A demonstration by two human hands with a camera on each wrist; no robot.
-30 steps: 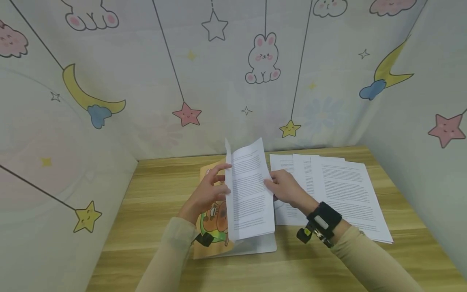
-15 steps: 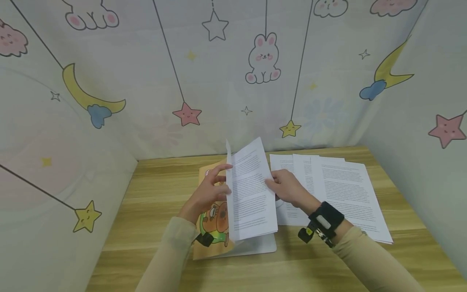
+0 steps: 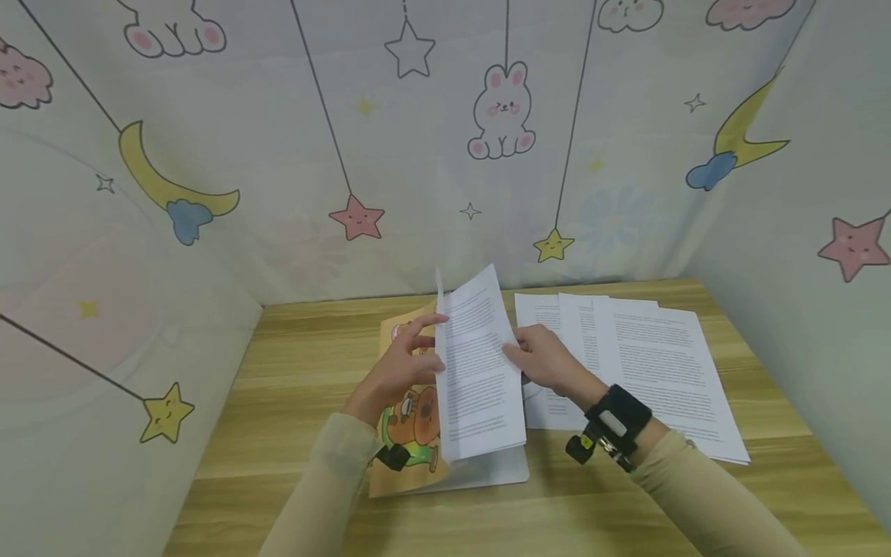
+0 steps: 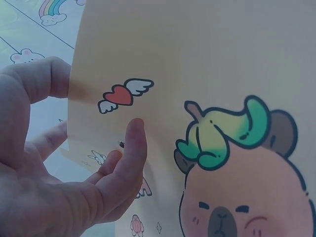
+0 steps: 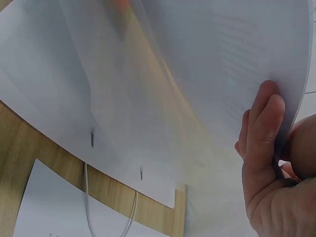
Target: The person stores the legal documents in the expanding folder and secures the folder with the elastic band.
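An orange folder [image 3: 409,456] with a cartoon capybara on its cover lies at the middle of the table, partly raised. My left hand [image 3: 399,367] pinches an edge of the cover. In the left wrist view the thumb [image 4: 134,143] lies over the orange face, while other fingertips disappear behind the edge. A bundle of printed sheets [image 3: 480,371] stands tilted over the folder. My right hand [image 3: 546,356] grips its right edge, as the right wrist view also shows. White cords [image 5: 87,197] with metal ends hang from the folder's white inner side.
Several printed sheets [image 3: 668,371] lie overlapping on the wooden table [image 3: 306,363] to the right, partly behind my right hand. A cloth wall [image 3: 431,162] with cartoon prints rises behind the table and along both sides.
My left hand and the cover edge have shifted slightly right. The sheets in my right hand swung a little right, then back left. Both hands keep their hold.
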